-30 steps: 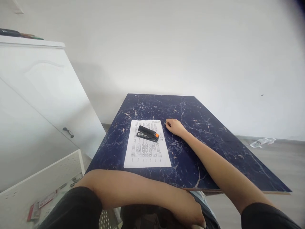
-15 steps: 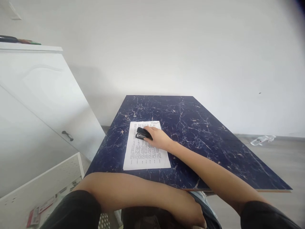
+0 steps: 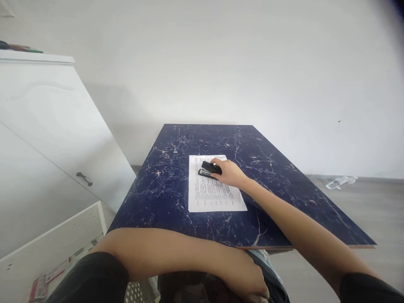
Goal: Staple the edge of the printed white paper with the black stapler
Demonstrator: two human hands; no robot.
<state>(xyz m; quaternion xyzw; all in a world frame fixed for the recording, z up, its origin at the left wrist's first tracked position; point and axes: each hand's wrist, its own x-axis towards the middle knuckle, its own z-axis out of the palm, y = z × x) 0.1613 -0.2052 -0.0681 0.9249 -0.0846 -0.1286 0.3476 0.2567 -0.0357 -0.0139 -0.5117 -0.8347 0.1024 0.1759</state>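
A black stapler (image 3: 212, 167) lies over the upper part of a printed sheet of paper (image 3: 217, 205), its jaws pointing left and parted. Thumb and fingers of my right hand (image 3: 230, 171) are closed around the stapler's rear end. The sheet, covered in small text, lies flat on the dark blue marbled table (image 3: 151, 198). My left forearm crosses my body below the table's near edge. At its end, my left hand (image 3: 252, 284) rests by my lap, with its fingers mostly hidden.
A tiny light piece (image 3: 175, 152) lies on the table, left of the sheet's top. A white cabinet (image 3: 47, 126) with a dark handle stands at the left, above a white-rimmed bin (image 3: 78, 219). Clear plastic packaging (image 3: 341, 182) is on the floor at the right, against the wall.
The sheet and the stapler have moved right across the table together with my right hand. My left hand stays by my lap. The view has shifted slightly.
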